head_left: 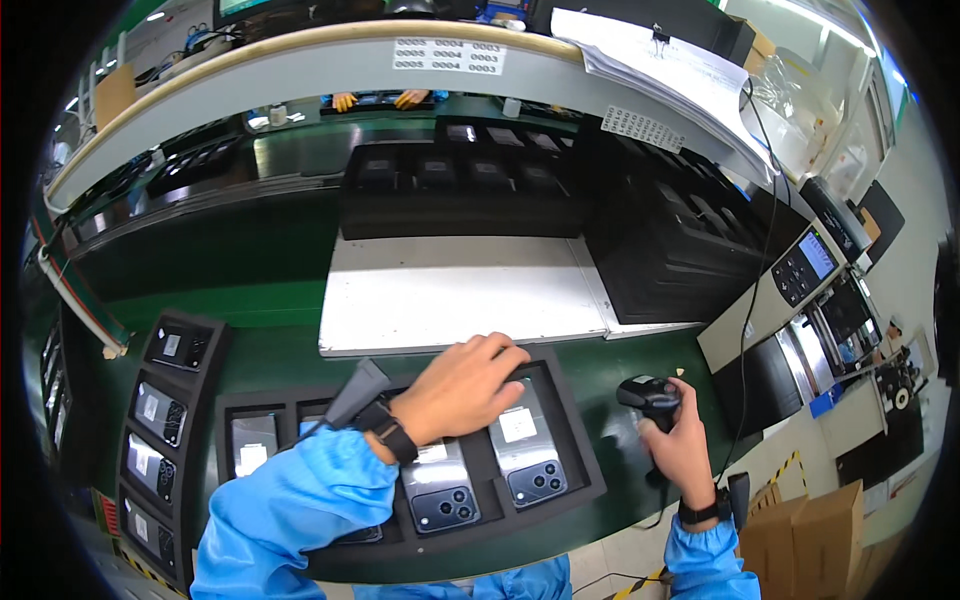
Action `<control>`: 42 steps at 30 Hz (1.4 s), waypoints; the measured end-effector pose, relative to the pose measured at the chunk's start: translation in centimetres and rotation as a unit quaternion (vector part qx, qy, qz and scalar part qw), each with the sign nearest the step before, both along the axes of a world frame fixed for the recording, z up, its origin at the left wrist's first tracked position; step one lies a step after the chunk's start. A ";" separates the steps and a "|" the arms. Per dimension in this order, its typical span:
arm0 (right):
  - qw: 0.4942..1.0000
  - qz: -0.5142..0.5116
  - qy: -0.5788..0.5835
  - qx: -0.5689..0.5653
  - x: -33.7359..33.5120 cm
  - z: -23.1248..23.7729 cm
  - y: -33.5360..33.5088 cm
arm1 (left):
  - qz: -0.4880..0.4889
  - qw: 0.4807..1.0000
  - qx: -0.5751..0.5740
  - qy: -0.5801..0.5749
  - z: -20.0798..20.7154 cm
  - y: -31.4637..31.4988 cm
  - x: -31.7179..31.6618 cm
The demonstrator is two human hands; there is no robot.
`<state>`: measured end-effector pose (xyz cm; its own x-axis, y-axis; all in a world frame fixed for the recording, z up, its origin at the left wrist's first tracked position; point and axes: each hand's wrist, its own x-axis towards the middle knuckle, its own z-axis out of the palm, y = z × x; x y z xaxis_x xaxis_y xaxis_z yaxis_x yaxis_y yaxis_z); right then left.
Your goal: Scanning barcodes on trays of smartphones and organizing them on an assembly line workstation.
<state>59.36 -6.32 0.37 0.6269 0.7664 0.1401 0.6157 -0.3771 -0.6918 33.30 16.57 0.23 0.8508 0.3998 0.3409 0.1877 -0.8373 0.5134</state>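
Note:
My right hand [683, 445] is wrapped round a black handheld barcode scanner [650, 394], held low at the tray's right. My left hand [458, 388] reaches across a black foam tray [590, 455], fingers loosely bent and apart, with nothing visible in them. It is over the upper edge of the tray, closest to the rightmost smartphone [527, 440]. That phone lies in its slot, with a white label and a dark camera block. Beside it lies another smartphone [440, 485], partly beneath my wrist. My left sleeve hides much of the tray's left half.
Another foam tray [205, 400] of phones lies at the left. Stacked black trays [670, 255] stand behind a white board [450, 290]. A label printer [785, 290] is at the right, with a cable hanging before it. Cardboard boxes [815, 530] sit below. Someone's gloved hands [410, 98] show beyond the shelf.

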 end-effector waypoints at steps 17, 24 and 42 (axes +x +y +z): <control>0.959 0.078 0.272 0.029 -8.5 5.1 1.7 | 0.011 0.992 0.125 0.020 -3.2 -1.0 2.2; 0.993 0.002 0.054 0.101 1.2 -4.8 1.2 | 0.033 0.994 0.091 -0.057 -4.2 -1.6 2.8; 0.995 -0.063 -0.076 -0.010 -0.6 -3.1 4.5 | -0.006 0.986 -0.084 -0.144 -3.0 -0.5 3.1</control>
